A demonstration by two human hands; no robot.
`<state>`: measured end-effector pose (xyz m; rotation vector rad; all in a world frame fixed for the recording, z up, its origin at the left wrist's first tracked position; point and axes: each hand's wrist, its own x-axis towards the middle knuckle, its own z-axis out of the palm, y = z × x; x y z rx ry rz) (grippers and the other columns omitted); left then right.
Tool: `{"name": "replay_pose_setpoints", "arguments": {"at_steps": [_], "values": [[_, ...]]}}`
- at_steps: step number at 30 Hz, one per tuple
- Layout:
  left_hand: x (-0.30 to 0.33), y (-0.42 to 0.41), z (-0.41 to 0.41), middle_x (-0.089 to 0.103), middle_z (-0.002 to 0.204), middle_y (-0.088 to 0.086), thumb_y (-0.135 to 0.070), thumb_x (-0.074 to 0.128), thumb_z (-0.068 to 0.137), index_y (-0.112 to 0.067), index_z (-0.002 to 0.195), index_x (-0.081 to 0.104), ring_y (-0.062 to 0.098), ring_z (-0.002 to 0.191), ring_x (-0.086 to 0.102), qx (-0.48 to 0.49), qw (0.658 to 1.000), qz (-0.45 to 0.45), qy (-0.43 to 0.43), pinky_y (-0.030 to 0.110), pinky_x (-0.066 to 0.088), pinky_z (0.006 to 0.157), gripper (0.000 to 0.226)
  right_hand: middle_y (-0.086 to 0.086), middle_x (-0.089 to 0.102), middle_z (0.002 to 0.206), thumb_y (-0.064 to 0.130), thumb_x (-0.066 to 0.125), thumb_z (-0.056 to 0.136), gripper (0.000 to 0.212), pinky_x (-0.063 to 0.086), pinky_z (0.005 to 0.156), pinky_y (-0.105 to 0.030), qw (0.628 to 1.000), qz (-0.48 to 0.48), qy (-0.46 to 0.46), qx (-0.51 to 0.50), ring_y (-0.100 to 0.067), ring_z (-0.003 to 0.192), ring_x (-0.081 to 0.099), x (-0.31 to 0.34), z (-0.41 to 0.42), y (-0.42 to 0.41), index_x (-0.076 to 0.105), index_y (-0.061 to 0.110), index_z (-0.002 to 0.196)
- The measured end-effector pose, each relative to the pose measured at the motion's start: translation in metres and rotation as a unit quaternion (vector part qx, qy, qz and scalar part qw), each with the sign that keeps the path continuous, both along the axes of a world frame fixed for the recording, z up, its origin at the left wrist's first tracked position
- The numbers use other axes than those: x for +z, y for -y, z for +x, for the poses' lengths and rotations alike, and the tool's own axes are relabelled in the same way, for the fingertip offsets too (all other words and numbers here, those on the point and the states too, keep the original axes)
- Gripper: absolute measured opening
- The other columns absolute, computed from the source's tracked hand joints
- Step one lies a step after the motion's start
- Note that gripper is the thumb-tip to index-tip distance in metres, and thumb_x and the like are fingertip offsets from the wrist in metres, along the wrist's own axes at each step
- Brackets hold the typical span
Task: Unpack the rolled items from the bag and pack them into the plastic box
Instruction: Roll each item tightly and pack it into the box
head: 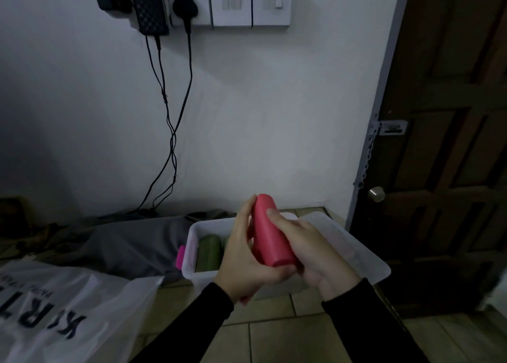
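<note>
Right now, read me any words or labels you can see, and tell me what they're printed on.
"KIRT": big black letters on the white plastic bag, seen upside down and cut off by the frame edge.
Smaller line of print beside it on the bag: too blurred to read.
Nothing else carries text.

Domestic room: tiled floor (274, 335), white wall carrying switch plates (251, 1) and plugged sockets (186, 3), panelled wooden door (452, 115) with round knob (376, 194).

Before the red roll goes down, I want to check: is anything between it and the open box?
Nothing visible. Both hands, left and right, hold the red roll above the box; a green roll lies at its left side.
</note>
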<state>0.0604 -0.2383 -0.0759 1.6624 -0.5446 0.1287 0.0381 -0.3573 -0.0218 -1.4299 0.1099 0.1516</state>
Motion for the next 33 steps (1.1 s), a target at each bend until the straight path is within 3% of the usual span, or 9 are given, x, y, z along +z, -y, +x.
{"name": "replay_pose_setpoints", "arguments": {"at_steps": [2, 4, 6, 11, 16, 19, 28, 30, 33], "values": [[0.001, -0.003, 0.004, 0.051, 0.135, 0.000, -0.019, 0.089, 0.049, -0.038, 0.147, 0.020, 0.016, 0.118, 0.058, -0.009, 0.999, 0.039, -0.018, 0.033, 0.056, 0.086, 0.121, -0.007, 0.072, 0.084, 0.036, 0.061, 0.090, 0.023, 0.059, 0.066, -0.031, 0.999, -0.038, 0.002, -0.026, -0.019, 0.074, 0.070, -0.006, 0.004, 0.001, 0.068, 0.014, 0.091], [0.007, -0.008, 0.008, 0.049, 0.136, -0.008, -0.032, 0.089, 0.052, -0.039, 0.147, 0.013, 0.008, 0.119, 0.056, -0.011, 0.988, 0.157, 0.010, 0.036, 0.053, 0.095, 0.123, -0.003, 0.071, 0.089, 0.047, 0.059, 0.086, 0.031, 0.058, 0.077, -0.038, 0.968, -0.237, 0.057, -0.067, -0.017, 0.080, 0.069, -0.016, 0.014, 0.005, 0.066, 0.019, 0.098], [0.017, -0.010, 0.011, 0.033, 0.148, -0.010, -0.053, 0.082, 0.049, -0.031, 0.149, 0.008, 0.007, 0.133, 0.040, 0.031, 0.949, 0.298, 0.102, 0.038, 0.041, 0.107, 0.126, -0.001, 0.067, 0.091, 0.049, 0.059, 0.083, 0.036, 0.055, 0.076, -0.037, 0.903, -0.399, 0.124, -0.099, -0.017, 0.082, 0.066, -0.024, 0.021, 0.005, 0.061, 0.019, 0.102], [0.024, -0.005, 0.016, 0.004, 0.159, 0.001, -0.070, 0.074, 0.046, -0.011, 0.153, 0.000, 0.013, 0.146, 0.011, 0.079, 0.849, 0.465, 0.239, 0.032, 0.023, 0.115, 0.142, -0.004, 0.061, 0.104, 0.043, 0.048, 0.085, 0.043, 0.051, 0.081, -0.035, 0.816, -0.527, 0.203, -0.122, -0.021, 0.096, 0.060, -0.033, 0.025, -0.008, 0.048, 0.018, 0.120], [0.015, -0.008, 0.012, 0.019, 0.155, 0.000, -0.063, 0.063, 0.038, -0.009, 0.151, 0.017, 0.008, 0.143, 0.022, 0.055, 0.915, 0.347, 0.198, 0.015, 0.019, 0.112, 0.133, 0.000, 0.066, 0.089, 0.052, 0.047, 0.089, 0.028, 0.051, 0.069, -0.028, 0.904, -0.390, 0.157, -0.076, -0.016, 0.081, 0.063, -0.029, 0.018, 0.002, 0.060, 0.027, 0.088], [0.004, -0.005, 0.008, 0.020, 0.155, -0.009, -0.055, 0.072, 0.038, -0.016, 0.150, 0.021, -0.012, 0.140, 0.014, 0.063, 0.949, 0.259, 0.168, 0.003, 0.017, 0.108, 0.128, -0.001, 0.071, 0.091, 0.050, 0.047, 0.093, 0.037, 0.049, 0.073, -0.026, 0.948, -0.305, 0.086, -0.021, -0.016, 0.085, 0.065, -0.020, 0.014, 0.011, 0.068, 0.019, 0.095], [-0.009, 0.001, 0.009, 0.036, 0.148, -0.002, -0.026, 0.087, 0.044, -0.020, 0.147, 0.026, 0.015, 0.132, 0.045, 0.023, 0.995, 0.074, 0.065, 0.037, 0.047, 0.103, 0.119, -0.014, 0.071, 0.098, 0.028, 0.059, 0.091, 0.017, 0.054, 0.091, -0.043, 0.999, 0.020, -0.029, 0.018, -0.028, 0.093, 0.069, -0.004, -0.001, 0.013, 0.064, 0.013, 0.094], [-0.007, -0.003, 0.015, 0.032, 0.150, -0.005, -0.028, 0.089, 0.047, -0.024, 0.148, 0.021, 0.014, 0.134, 0.042, -0.016, 0.992, 0.115, 0.042, 0.039, 0.046, 0.105, 0.121, -0.012, 0.072, 0.100, 0.030, 0.059, 0.091, 0.014, 0.052, 0.094, -0.046, 0.999, -0.051, -0.014, 0.001, -0.028, 0.096, 0.068, -0.011, 0.005, 0.015, 0.065, 0.018, 0.095], [0.003, -0.005, 0.022, 0.012, 0.157, -0.012, -0.043, 0.088, 0.047, -0.024, 0.152, 0.009, 0.003, 0.145, 0.017, -0.025, 0.963, 0.254, 0.091, 0.030, 0.026, 0.117, 0.133, 0.001, 0.069, 0.094, 0.042, 0.053, 0.088, 0.018, 0.054, 0.085, -0.038, 0.937, -0.336, 0.085, -0.031, -0.016, 0.086, 0.066, -0.021, 0.010, 0.009, 0.060, 0.026, 0.092]]}}
